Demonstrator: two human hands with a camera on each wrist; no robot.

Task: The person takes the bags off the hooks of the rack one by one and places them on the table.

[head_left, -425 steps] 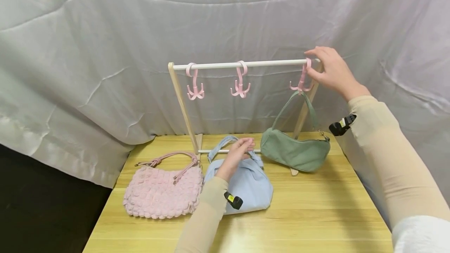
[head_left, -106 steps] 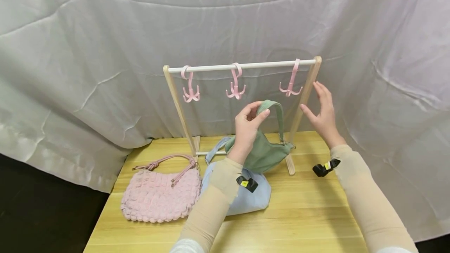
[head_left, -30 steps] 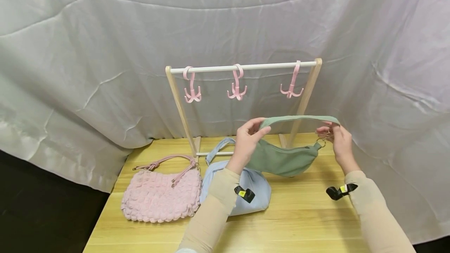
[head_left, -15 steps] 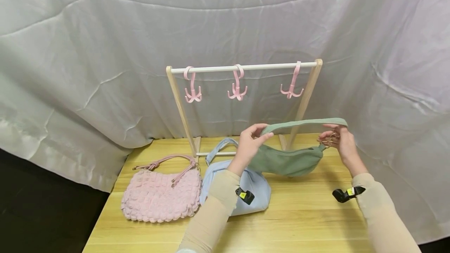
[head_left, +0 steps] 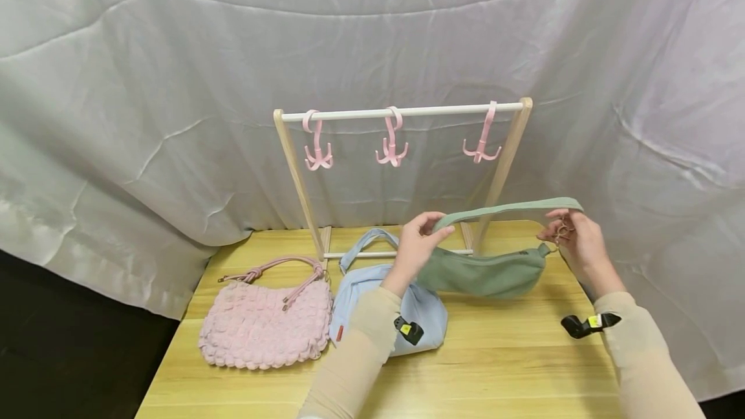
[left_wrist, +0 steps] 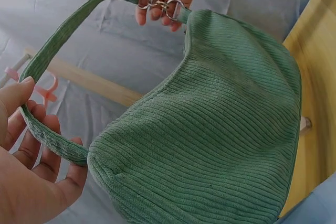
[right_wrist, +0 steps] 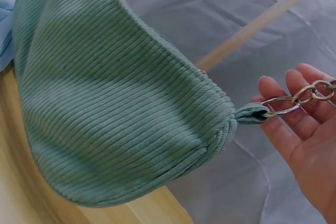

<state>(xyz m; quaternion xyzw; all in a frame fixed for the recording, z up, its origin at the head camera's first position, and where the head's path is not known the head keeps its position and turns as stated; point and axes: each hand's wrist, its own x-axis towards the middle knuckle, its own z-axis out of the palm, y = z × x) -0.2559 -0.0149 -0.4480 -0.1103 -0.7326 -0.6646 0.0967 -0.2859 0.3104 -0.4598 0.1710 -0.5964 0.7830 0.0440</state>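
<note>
A green corduroy handbag hangs between both hands, above the table and in front of the rack's right side. My left hand pinches its strap near the left end, thumb on top and fingers underneath. At the other end, my right hand holds the strap beside the metal rings. In the left wrist view the right thumb presses on the strap end, with fingers behind the rings. The strap is stretched nearly straight; the bag sags below it.
Three pink hooks, left, middle and right, hang from the rack's white rail. A light blue bag lies under my left forearm on the wooden table. Left of it lies a pink ruffled bag. Grey curtain behind.
Earliest, the green handbag's strap was at the right hook. Later the left hand held it alone; the right hand then gripped the other end. During the last second both hands shifted right and slightly lower.
</note>
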